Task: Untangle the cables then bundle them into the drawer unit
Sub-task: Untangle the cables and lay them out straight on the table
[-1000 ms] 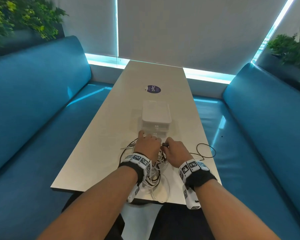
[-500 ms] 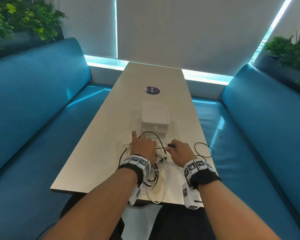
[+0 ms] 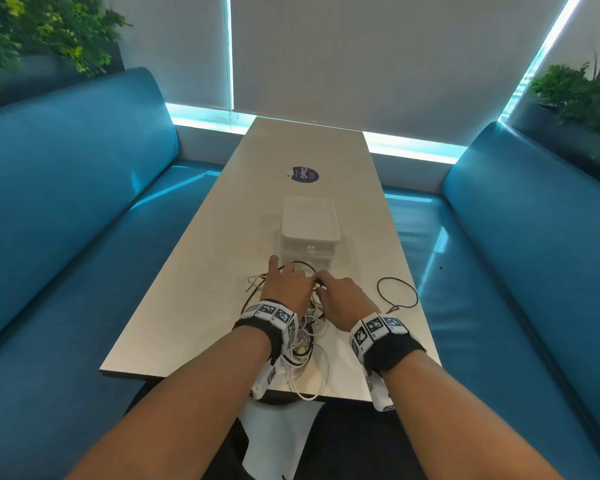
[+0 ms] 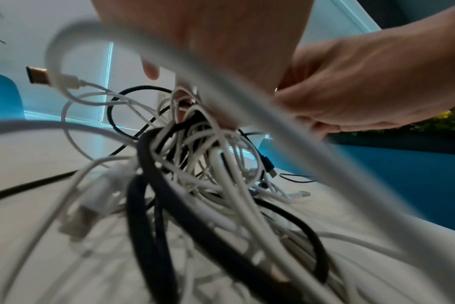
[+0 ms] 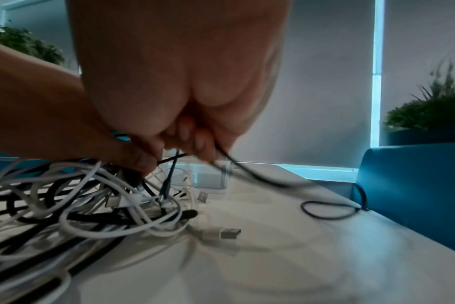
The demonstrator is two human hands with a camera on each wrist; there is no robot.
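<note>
Early stage: cable tangle heaped on table before closed drawer unit, left hand gripping the mass, right hand pinching a thin black cable (none freed or bundled yet)

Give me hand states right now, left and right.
Left hand: grips the tangle of cables, fingers curled into it.
Right hand: pinches a thin black cable between its fingertips.
</note>
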